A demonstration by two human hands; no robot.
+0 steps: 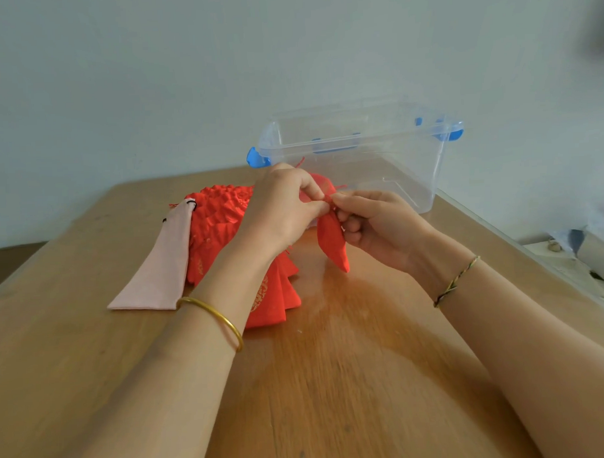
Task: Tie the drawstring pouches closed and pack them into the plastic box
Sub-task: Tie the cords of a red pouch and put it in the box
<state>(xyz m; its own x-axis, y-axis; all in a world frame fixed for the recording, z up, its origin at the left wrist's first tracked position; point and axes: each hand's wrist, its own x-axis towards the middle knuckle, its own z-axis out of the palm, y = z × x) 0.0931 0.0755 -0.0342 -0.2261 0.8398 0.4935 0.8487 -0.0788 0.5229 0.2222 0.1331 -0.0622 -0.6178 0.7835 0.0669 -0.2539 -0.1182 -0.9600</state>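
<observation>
Both hands are up over the wooden table (pixel 350 364), working one red pouch (pixel 334 243). My left hand (pixel 282 202) pinches the gathered neck of the pouch from the left with curled fingertips. My right hand (pixel 372 226) pinches the same spot from the right, thumb and forefinger closed on the neck or its cord; I cannot tell which. The pouch body hangs down between the hands, tilted, and its lower tip is just above the table or touching it. The clear plastic box (pixel 376 140) stands beyond the hands at the far side of the table, top open, with blue latches (pixel 453 132) at its ends. Some red fabric (pixel 321 183) shows against the box's near wall behind my left hand; I cannot tell whether it lies inside the box or belongs to the pouch I hold. A thin red cord (pixel 301 161) sticks up there too. Left of my left forearm a pile of red pouches (pixel 221 221) lies fanned on the table, gold print on some. A long pink pouch (pixel 161 264) with a black cord lies against the pile's left side. There is a gold bangle (pixel 216 319) on the left wrist and a braided bracelet (pixel 456 281) on the right.
</observation>
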